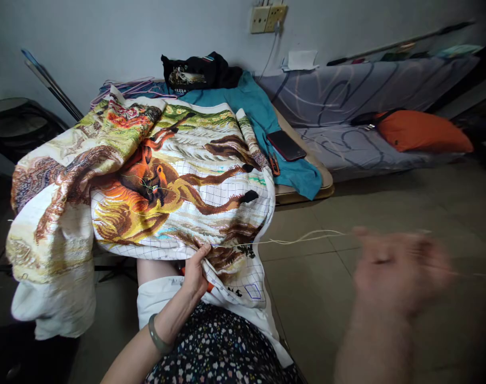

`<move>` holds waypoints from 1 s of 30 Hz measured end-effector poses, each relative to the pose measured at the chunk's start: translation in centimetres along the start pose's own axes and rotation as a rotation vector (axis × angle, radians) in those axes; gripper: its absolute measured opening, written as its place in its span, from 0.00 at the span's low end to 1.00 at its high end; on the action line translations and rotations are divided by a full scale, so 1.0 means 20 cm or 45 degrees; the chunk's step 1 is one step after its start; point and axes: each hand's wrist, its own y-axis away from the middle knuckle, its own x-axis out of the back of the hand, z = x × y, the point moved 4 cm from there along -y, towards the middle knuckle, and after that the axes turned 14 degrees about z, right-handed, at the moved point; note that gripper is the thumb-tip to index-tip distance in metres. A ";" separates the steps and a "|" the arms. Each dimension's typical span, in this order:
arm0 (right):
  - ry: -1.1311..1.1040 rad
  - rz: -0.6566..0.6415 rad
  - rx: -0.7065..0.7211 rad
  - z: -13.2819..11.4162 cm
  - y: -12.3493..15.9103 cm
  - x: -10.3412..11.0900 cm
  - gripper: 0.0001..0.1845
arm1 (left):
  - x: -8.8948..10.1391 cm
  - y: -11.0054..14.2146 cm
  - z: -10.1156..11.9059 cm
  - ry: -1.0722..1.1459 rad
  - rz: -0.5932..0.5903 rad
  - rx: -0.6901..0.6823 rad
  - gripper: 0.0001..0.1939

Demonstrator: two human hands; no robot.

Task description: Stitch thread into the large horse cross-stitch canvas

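A large cross-stitch cloth [226, 184] with horses worked in brown, orange and yellow lies spread over my lap. My left hand [195, 269] pinches its near edge, thumb on top and fingers underneath, out of sight. Out to the right, my right hand [395, 266] is blurred by motion and looks closed. A pale thread [299, 239] stretches from the cloth beside my left thumb to the right hand, looping loosely midway. Whether a needle is in the right hand cannot be made out. Loose green thread [150, 185] lies on the horse's head.
A dark phone [286, 145] and small orange-handled scissors [273, 164] rest on a teal cloth [243, 93] beyond the work. Behind are a black garment [202, 72] and pink hangers [126, 88]. An orange bag [422, 130] sits on the patterned sofa [331, 138] at right.
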 end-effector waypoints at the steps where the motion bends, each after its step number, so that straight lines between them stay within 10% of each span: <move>1: 0.026 -0.138 -0.014 0.09 0.10 -0.06 0.12 | 0.00 0.01 -0.01 0.019 -0.018 0.038 0.12; 5: 0.481 -0.800 -0.435 0.48 0.54 -0.19 0.07 | 0.00 0.04 -0.05 0.010 -0.098 0.148 0.11; 8: 0.737 -1.078 -0.349 0.59 0.74 -0.20 0.10 | -0.02 0.04 -0.04 -0.051 -0.137 0.153 0.09; 30: 0.907 -1.009 0.014 0.58 0.78 -0.29 0.10 | -0.04 0.05 0.00 -0.030 -0.075 0.143 0.04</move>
